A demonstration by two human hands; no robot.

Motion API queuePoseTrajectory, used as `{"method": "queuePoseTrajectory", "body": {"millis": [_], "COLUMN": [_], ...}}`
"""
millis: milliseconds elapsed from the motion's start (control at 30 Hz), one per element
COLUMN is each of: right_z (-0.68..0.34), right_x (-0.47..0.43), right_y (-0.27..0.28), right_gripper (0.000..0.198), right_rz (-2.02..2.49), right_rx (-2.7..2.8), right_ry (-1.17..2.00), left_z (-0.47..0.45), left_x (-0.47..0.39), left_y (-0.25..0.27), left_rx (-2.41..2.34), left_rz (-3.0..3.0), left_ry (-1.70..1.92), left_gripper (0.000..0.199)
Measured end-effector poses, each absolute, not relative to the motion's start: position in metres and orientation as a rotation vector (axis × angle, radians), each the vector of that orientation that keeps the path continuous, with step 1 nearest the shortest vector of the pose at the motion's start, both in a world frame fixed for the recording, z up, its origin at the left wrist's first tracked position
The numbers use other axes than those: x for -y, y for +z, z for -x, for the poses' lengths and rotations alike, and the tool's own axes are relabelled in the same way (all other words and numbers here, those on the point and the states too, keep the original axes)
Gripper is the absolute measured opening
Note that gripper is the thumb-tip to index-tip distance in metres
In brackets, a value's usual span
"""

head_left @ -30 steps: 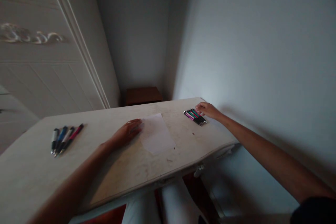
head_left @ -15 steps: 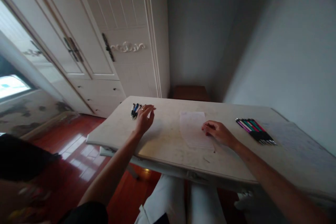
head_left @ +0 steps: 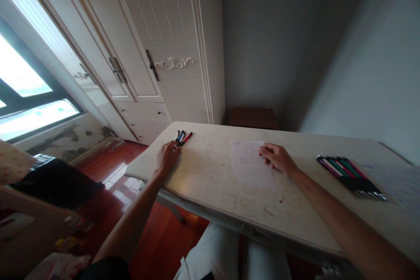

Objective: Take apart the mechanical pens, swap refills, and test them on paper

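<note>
My left hand [head_left: 168, 156] is at the far left of the table, its fingers closed around the near ends of several pens [head_left: 183, 138]. White, blue and red barrels fan out beyond the fingertips; the near ends are partly hidden. On the right edge of a white sheet of paper [head_left: 247, 164] rests my right hand [head_left: 275, 158]. Its fingers are curled in, thumb against the index finger, and no object shows between them. Further right lies a flat row of several coloured pens [head_left: 349, 173], purple, white, green and red, with a black band across them.
The pale table [head_left: 210, 183] spans the width before me, my legs under its near edge. A small dark mark [head_left: 280, 201] is near the paper. Behind the table stand a white wardrobe [head_left: 177, 43] and a low brown box-like piece [head_left: 252, 117]. A grey wall [head_left: 370, 74] borders the right.
My left hand has come down from hovering over the pens to their near ends, and the red pen now slants away. My right hand stays by the paper. The view has shifted left.
</note>
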State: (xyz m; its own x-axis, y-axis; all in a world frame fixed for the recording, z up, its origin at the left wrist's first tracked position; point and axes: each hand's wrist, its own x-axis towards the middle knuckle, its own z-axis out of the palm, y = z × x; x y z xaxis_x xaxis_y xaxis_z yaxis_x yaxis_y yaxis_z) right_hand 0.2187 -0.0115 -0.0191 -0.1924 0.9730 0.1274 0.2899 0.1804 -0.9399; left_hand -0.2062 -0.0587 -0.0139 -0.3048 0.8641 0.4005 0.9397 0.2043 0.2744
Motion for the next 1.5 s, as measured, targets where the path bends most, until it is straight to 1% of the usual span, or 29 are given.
{"method": "queuePoseTrajectory", "body": {"millis": [167,267,467,600,700,833,900,1067,1233,1400,1433,1500], "right_z": [-0.225,-0.224,-0.222,-0.223,-0.223,-0.223,-0.223,-0.221,-0.22,-0.221,-0.221,-0.221], "right_x": [0.02,0.022,0.024,0.023,0.022,0.024,0.024,0.024,0.025,0.027,0.027,0.028], "right_y": [-0.017,-0.015,-0.013,-0.014,-0.015,-0.014,-0.013,-0.01,-0.009,-0.009,-0.009,-0.008], "right_gripper": [0.039,0.04,0.04,0.041,0.042,0.042,0.041,0.039,0.038,0.04,0.041,0.042], "right_rz": [1.201,1.208,1.236,1.227,1.236,1.248,1.246,1.26,1.226,1.246,1.252,1.254], "right_rx": [1.613,1.593,1.565,1.569,1.57,1.575,1.577,1.574,1.576,1.592,1.591,1.581], "right_ry": [1.108,1.127,1.131,1.128,1.138,1.149,1.149,1.158,1.143,1.164,1.168,1.18], "left_z": [0.204,0.199,0.187,0.164,0.133,0.078,0.05,-0.007,-0.027,-0.016,-0.013,-0.007], "left_x": [0.067,0.075,0.085,0.08,0.067,0.044,0.034,0.019,0.014,0.015,0.015,0.015], "left_y": [-0.011,-0.007,0.0,0.012,0.025,0.037,0.036,0.03,0.027,0.008,0.003,-0.005], "left_rx": [2.353,2.33,2.077,1.821,1.604,1.429,1.362,1.245,1.187,1.213,1.227,1.226], "left_rz": [1.731,1.676,1.55,1.534,1.642,1.958,2.142,2.392,2.444,2.642,2.756,2.981], "left_ry": [-0.78,-0.908,-1.424,-1.772,-2.037,-2.274,-2.305,-2.35,-2.328,-2.139,-2.052,-1.77], "left_gripper": [0.026,0.025,0.029,0.03,0.029,0.025,0.025,0.021,0.022,0.033,0.032,0.019]}}
